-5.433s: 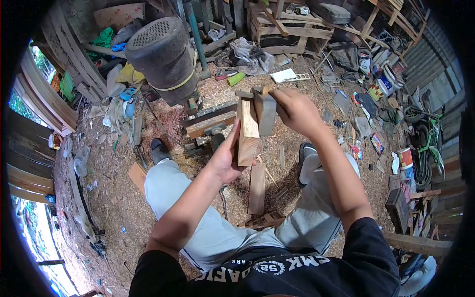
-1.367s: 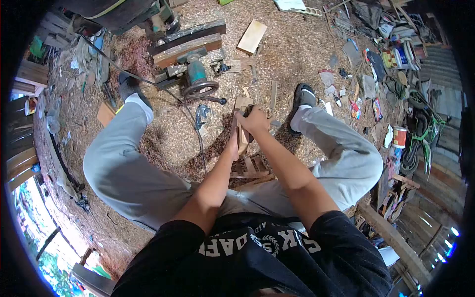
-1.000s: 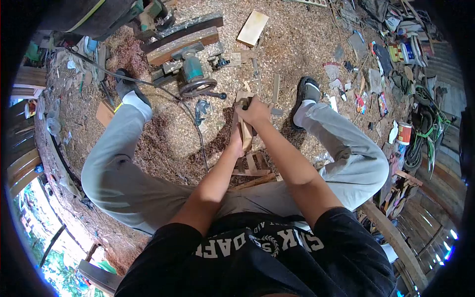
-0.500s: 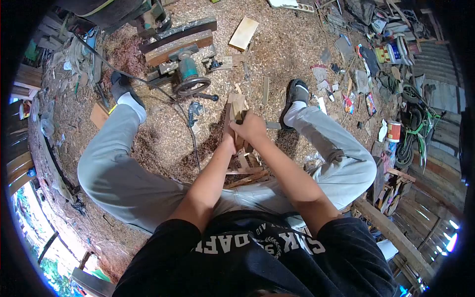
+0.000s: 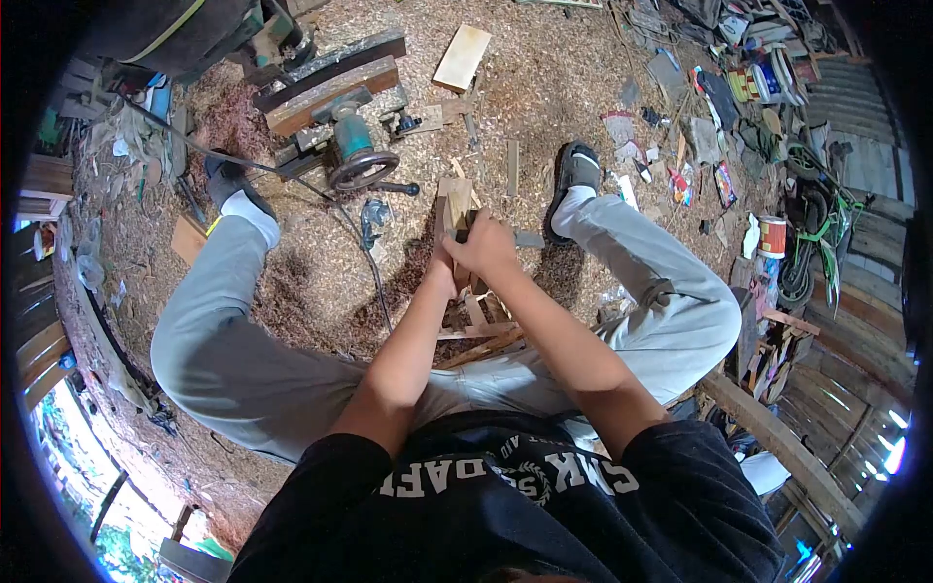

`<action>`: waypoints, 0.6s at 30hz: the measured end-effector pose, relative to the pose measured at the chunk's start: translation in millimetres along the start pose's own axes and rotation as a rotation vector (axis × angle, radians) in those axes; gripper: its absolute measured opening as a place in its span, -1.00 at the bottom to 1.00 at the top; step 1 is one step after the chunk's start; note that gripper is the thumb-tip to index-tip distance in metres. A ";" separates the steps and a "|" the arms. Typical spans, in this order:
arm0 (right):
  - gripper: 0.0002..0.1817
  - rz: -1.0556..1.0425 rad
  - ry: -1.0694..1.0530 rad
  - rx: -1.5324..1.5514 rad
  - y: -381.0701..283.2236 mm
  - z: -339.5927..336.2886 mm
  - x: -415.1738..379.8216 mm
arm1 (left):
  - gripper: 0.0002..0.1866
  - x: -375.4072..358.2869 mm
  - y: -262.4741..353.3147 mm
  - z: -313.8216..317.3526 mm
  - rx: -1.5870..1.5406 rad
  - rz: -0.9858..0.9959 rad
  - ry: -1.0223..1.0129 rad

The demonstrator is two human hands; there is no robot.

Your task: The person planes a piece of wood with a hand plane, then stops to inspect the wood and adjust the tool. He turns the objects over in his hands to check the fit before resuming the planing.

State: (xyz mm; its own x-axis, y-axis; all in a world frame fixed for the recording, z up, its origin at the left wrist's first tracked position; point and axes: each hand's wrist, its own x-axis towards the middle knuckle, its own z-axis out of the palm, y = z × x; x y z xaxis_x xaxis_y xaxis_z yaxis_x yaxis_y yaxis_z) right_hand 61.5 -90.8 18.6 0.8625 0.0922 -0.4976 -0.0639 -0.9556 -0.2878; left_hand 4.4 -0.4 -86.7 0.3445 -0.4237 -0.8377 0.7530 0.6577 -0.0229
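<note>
I sit low with my legs spread on a floor of wood shavings. My left hand (image 5: 444, 267) grips an upright wooden block (image 5: 451, 199) from its left side. My right hand (image 5: 484, 245) closes over the block's near face; a dark tool shows at its fingers, mostly hidden. Thin wooden offcuts (image 5: 478, 321) lie stacked on the floor just below both hands.
A teal power tool with a round wheel (image 5: 355, 160) sits on planks ahead left, its cable (image 5: 374, 282) running toward me. A flat board (image 5: 463, 56) lies farther off. Clutter, a can (image 5: 771, 236) and a small bicycle (image 5: 812, 228) crowd the right side.
Over five seconds the block came down from chest height to near the floor. In the last second both hands stayed on it and shifted slightly toward the upper left of the view.
</note>
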 end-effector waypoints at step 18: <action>-0.08 0.110 -0.067 0.014 -3.1 0.8 8.7 | -0.37 1.9 1.2 -3.3 0.004 0.004 0.097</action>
State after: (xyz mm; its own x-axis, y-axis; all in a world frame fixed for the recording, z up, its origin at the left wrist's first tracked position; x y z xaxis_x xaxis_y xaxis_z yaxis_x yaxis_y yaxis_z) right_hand 68.8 -86.8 14.5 0.8146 0.0062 -0.5799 -0.1633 -0.9570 -0.2396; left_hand 4.0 1.7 -90.1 0.2917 -0.3585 -0.8868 0.7537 0.6570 -0.0177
